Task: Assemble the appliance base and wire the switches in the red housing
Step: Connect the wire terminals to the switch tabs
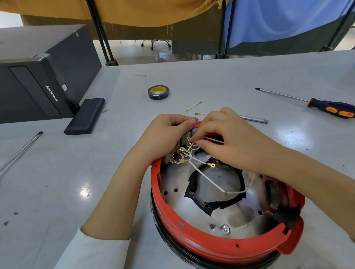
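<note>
Red housing [209, 243] partly wired; left hand [164, 133] bracing switches [186, 138], right hand [230, 139] pinching wire [212, 139] (spare leads [194, 106] waiting).

Both hands meet at the red housing's [209, 248] 12 o'clock rim — the left hand [164, 133] grips the rim by the grey switches [186, 136], the right hand [230, 139] pinches a white wire [207, 179] at the brass terminals [181, 154]. An orange-handled screwdriver [333, 109] lies toward 2 o'clock; black tape roll [158, 92] at 12 — on the grey table [51, 182].
</note>
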The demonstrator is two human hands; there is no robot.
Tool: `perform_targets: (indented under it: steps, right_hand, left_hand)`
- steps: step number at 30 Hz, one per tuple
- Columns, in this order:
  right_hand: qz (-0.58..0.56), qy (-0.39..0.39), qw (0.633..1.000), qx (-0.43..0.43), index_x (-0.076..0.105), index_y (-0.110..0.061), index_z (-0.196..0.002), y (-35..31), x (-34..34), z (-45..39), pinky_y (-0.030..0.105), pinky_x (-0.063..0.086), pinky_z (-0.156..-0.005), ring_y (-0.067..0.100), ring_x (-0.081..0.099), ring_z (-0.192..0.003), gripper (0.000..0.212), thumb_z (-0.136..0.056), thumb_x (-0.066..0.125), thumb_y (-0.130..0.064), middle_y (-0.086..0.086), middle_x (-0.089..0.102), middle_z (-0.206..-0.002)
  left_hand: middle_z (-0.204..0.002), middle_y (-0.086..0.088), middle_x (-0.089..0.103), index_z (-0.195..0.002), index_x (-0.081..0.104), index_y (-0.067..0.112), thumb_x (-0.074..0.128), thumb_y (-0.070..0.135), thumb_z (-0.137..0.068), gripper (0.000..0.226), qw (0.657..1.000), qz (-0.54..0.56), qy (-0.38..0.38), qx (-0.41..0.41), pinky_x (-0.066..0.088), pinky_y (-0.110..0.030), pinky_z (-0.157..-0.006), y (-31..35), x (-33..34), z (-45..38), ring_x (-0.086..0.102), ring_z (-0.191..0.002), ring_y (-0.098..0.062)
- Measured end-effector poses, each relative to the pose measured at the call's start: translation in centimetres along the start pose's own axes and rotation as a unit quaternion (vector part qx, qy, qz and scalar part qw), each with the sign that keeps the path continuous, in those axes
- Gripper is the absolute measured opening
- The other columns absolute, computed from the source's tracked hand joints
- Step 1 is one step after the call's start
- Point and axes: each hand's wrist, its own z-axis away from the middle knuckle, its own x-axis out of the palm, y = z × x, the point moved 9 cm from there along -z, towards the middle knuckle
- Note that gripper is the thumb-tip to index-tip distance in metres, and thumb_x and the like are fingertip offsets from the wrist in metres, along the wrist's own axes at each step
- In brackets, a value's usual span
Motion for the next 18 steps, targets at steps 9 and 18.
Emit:
perform_targets:
  steps: [9,18]
  right_hand:
    - [0.008,-0.156,0.983,0.099,0.057,-0.040,-0.076,0.8,1.0,-1.6,0.024,0.028,-0.075,0.009,0.042,-0.082,0.017,-0.093,0.052,-0.035,-0.014,0.056,-0.070]
    - [0.083,-0.083,0.984,0.132,0.056,-0.033,-0.059,0.6,0.5,-2.0,0.035,0.023,-0.083,0.010,0.051,-0.078,0.028,-0.085,0.061,-0.043,-0.013,0.049,-0.060]
  left_hand:
    - [-0.097,0.010,0.075,-0.100,0.073,0.039,0.057,0.035,-0.095,0.018,1.000,-0.028,-0.003,0.012,0.050,-0.045,-0.094,0.4,-0.1,0.2,0.068,-0.098,-0.019]
    - [-0.093,0.011,0.075,-0.086,0.071,0.049,0.057,0.034,-0.094,0.023,1.000,-0.026,-0.001,0.014,0.050,-0.046,-0.094,0.7,-0.1,0.3,0.067,-0.099,-0.023]
